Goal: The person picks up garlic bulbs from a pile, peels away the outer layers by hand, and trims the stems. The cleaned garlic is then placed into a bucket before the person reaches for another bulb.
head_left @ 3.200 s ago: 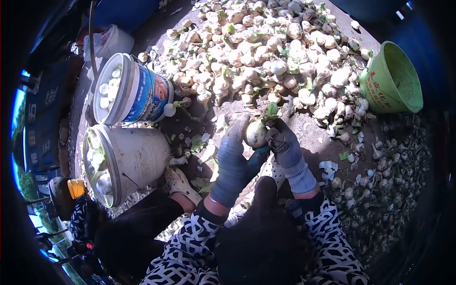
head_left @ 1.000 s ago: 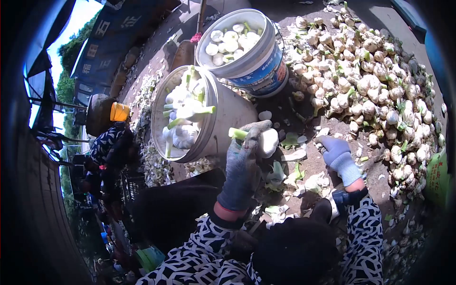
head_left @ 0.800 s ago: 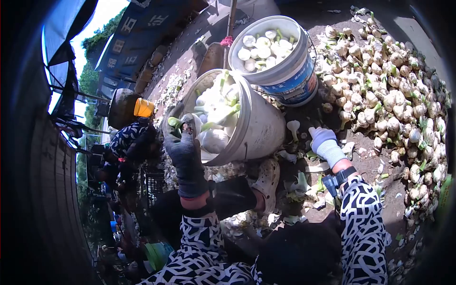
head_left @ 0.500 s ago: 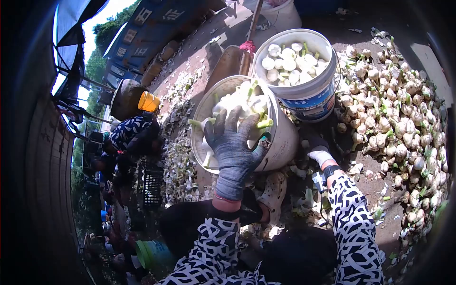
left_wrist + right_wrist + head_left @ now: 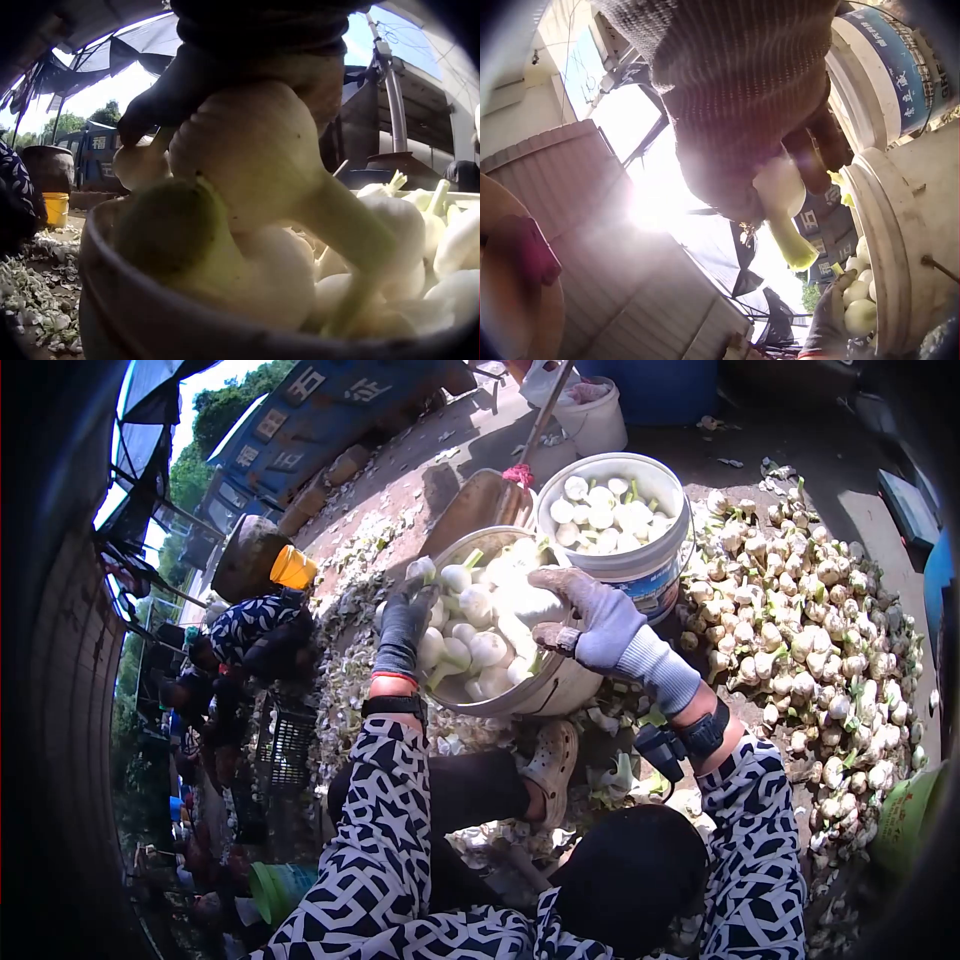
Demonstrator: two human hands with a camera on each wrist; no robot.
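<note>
Gloved, my left hand is at the left inner edge of the near bucket, its fingers curled round a garlic bulb. A large bulb lies against its palm in the left wrist view, with a smaller bulb by the fingertips. Over the bucket's right side, my right hand grips a white bulb, whose green stem points down in the right wrist view. Trimmed white bulbs with short green stems fill much of this bucket.
A second bucket of white bulbs stands behind, against the first. Right of it spreads a big heap of untrimmed garlic. A metal scoop, a black crate, a green bucket and a bent-over person surround the area.
My left hand has gone from lying spread over the bulbs to the bucket's left side. My right hand has risen from beside the bucket to above it, now holding a bulb.
</note>
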